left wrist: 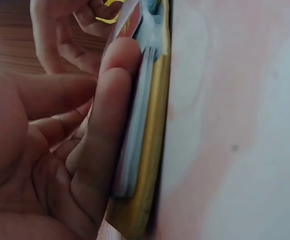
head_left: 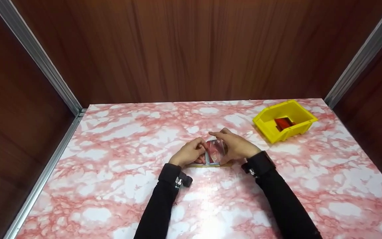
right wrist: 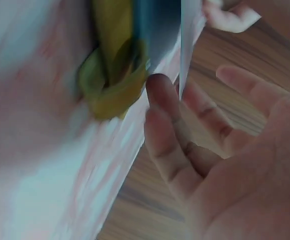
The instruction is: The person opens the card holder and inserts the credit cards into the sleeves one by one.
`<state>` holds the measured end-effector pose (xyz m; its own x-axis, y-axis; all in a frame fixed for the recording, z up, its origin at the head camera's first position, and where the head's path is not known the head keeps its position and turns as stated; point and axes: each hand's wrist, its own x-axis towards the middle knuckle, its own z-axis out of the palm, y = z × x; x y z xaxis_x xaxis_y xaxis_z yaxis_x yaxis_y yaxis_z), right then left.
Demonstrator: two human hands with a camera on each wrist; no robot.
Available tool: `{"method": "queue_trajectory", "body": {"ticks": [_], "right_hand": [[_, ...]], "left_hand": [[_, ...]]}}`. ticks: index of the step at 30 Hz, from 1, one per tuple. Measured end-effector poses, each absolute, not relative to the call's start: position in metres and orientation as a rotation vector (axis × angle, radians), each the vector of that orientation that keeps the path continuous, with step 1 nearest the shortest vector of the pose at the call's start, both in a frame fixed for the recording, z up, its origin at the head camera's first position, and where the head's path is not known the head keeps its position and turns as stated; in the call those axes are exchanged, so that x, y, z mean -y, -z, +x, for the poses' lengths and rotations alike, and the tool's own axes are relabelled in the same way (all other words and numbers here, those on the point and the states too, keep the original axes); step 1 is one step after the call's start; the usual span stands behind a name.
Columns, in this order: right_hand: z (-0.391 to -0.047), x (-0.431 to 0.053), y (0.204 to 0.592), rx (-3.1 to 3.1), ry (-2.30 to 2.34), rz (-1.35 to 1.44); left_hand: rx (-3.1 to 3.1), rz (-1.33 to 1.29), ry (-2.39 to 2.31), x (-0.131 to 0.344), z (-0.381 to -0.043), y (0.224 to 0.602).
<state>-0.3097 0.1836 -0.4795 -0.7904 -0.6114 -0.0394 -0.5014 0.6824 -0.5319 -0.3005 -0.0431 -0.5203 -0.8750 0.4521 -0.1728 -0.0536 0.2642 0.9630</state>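
A small card holder (head_left: 213,163) with clear sleeves and a yellow cover lies spread on the table between both hands. A red card (head_left: 215,153) shows on its right side. My left hand (head_left: 191,152) bends its fingers over the left side, its fingertips at the card's left edge; in the left wrist view its fingers (left wrist: 116,92) grip the stacked sleeves (left wrist: 137,130). My right hand (head_left: 239,146) arches round the right edge. In the right wrist view its fingers are loosely extended beside a translucent sheet (right wrist: 186,47) and the yellow cover (right wrist: 112,102). Exact fingertip contacts are partly hidden.
A yellow bin (head_left: 270,127) with red and dark flat items (head_left: 284,123) inside stands at the back right. The table (head_left: 118,186) has a red and white marbled top. Brown wood-look panels (head_left: 191,49) with metal edging stand at the back and sides.
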Motion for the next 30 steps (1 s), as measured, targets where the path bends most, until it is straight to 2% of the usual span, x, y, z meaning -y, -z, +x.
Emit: {"method": "queue_trajectory", "body": {"ticks": [15, 30], "right_hand": [[-0.313, -0.178, 0.481, -2.620, 1.083, -0.956], [-0.312, -0.176, 0.480, -2.635, 1.130, -0.884]], "left_hand": [[-2.144, 0.385, -1.670, 0.043, -0.302, 0.522], [-2.505, 0.220, -1.646, 0.029, -0.302, 0.529]]}}
